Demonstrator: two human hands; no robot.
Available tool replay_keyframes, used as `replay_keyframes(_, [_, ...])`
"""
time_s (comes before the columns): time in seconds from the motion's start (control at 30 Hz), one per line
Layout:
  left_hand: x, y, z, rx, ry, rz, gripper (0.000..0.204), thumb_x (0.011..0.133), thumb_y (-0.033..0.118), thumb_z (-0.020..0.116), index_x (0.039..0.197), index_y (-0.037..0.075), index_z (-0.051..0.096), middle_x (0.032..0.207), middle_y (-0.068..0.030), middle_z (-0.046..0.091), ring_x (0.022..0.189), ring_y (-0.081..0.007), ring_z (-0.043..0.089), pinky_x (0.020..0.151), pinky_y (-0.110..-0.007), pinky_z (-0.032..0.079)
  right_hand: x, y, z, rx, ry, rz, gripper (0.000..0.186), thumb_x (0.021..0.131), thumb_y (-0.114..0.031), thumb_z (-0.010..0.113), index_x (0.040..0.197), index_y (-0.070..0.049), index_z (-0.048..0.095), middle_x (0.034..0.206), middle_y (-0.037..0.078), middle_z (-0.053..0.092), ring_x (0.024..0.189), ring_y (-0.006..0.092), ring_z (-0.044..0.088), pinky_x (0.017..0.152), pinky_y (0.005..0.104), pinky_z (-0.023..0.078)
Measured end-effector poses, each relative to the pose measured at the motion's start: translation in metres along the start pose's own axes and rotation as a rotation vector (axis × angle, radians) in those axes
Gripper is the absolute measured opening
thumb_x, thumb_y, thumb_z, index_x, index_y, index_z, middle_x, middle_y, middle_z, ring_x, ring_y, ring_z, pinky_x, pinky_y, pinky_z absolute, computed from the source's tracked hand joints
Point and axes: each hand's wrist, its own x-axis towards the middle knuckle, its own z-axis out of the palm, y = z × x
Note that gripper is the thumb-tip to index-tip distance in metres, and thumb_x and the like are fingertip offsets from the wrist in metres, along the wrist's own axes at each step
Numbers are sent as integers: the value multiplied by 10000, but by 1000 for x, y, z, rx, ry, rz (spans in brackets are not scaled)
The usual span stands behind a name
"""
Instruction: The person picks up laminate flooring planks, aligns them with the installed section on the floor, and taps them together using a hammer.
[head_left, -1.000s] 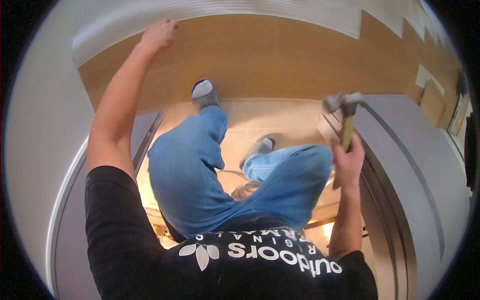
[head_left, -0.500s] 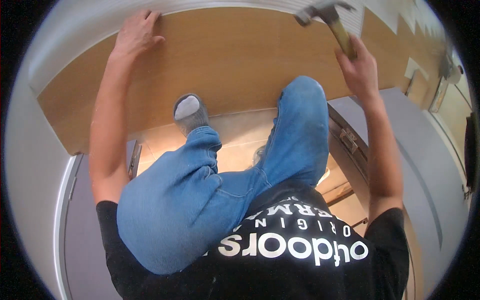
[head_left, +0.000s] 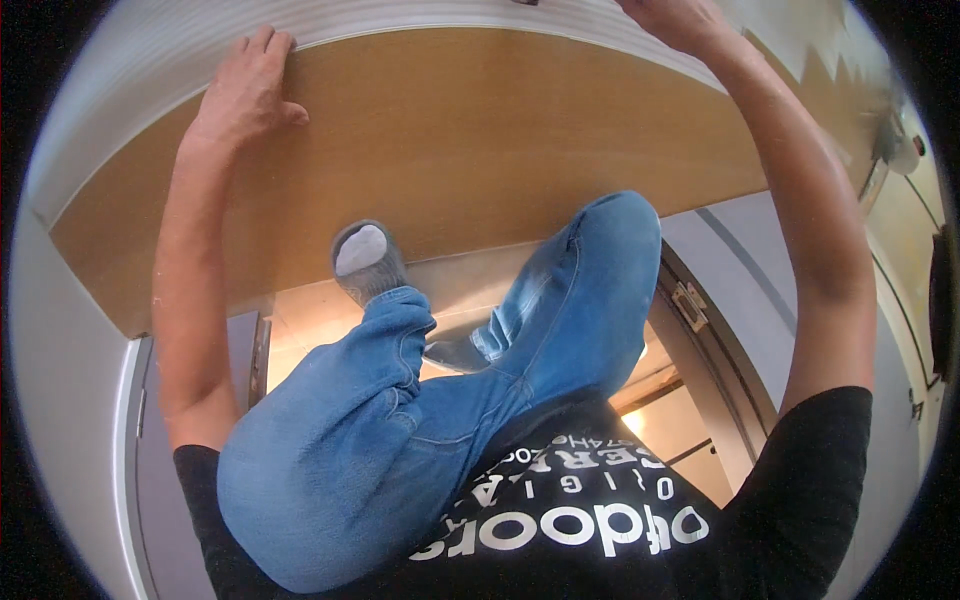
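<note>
Reaches higher than before with bare right hand (head_left: 675, 18), can't make out its cropped grip; has dark metal sliver (head_left: 525, 2), probably hammer, at top edge, splayed bare left hand (head_left: 245, 95) on brown wood-grain board (head_left: 520, 130), perhaps risking dent from glancing blow.

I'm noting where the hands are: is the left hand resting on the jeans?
No, the left hand is at the upper edge of the brown panel, well apart from the jeans.
</note>
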Motion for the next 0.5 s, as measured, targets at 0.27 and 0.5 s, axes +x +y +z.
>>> replay_keyframes(0.27, [21,-41,30,50,99,147,836,635,216,937,1316,25,491,1354,-205,537,1259,-448,502,1065,-494,466,-22,0,41,57,75,-12,429,913,-191,564,1325,-88,620,1167,246,696,1082,441,655,953,532,504])
replay_keyframes(0.5, [20,-36,33,21,102,168,777,689,198,915,1309,17,482,1340,-225,539,1269,-460,508,1067,-482,457,-28,7,54,63,131,-70,426,886,-164,554,1291,-52,623,1154,237,702,1090,426,657,953,523,498])
